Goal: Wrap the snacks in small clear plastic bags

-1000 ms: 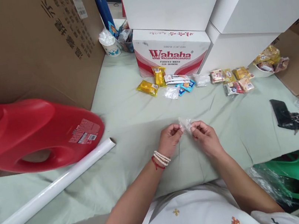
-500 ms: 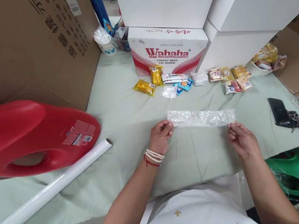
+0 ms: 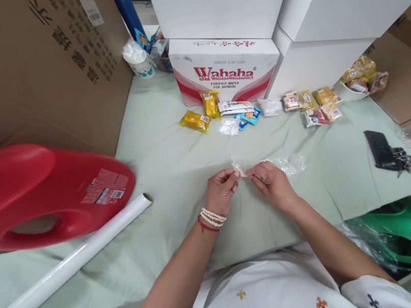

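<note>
My left hand (image 3: 223, 190), with bead bracelets at the wrist, pinches one end of a long, narrow, clear plastic bag (image 3: 290, 163). Close beside it, my right hand (image 3: 271, 182) has its thumb and fingers closed on the same end of the plastic. The rest of the crinkled strip trails to the right behind my right hand, just above the green cloth. Past the hands lie yellow-wrapped snack packs (image 3: 196, 120), white paper packets (image 3: 236, 107), blue sachets (image 3: 249, 117) and small folded clear bags (image 3: 229, 126).
A Wahaha carton (image 3: 223, 69) stands at the back under white boxes. On the left are a red plastic stool (image 3: 55, 181) and a white roll (image 3: 71, 266). Wrapped snacks (image 3: 315, 116), a black key case (image 3: 380, 151) and a bowl of snacks (image 3: 354, 90) are to the right.
My right hand has left the far end of the clear plastic bag and moved left to the end my left hand holds. The freed end now lies crumpled to the right.
</note>
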